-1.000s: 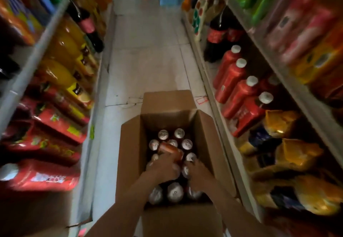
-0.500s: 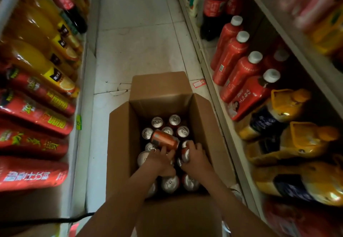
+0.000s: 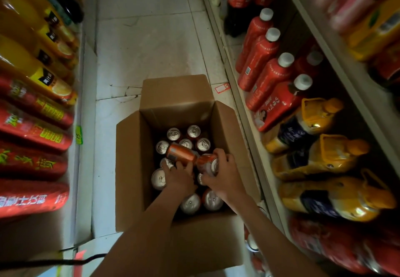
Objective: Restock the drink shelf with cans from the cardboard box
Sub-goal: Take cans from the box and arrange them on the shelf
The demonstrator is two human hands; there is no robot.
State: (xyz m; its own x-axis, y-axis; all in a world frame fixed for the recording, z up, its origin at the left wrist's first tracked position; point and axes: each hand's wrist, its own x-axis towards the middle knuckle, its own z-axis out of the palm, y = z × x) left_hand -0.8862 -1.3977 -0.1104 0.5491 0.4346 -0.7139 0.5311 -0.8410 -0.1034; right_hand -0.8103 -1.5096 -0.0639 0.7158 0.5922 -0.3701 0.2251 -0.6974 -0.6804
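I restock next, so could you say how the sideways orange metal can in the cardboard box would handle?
Held sideways over upright silver-topped cans, the orange metal can would probably roll if released. Its smooth wall looks rigid yet slippery, so the left hand should grip firmly.

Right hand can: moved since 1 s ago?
Yes. The right hand has pulled its can up out of the standing cans, toward the far wall of the cardboard box.

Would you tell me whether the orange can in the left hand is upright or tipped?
Tipped on its side: the orange can in the left hand lies lengthwise over the upright cans, whose silver tops face up.
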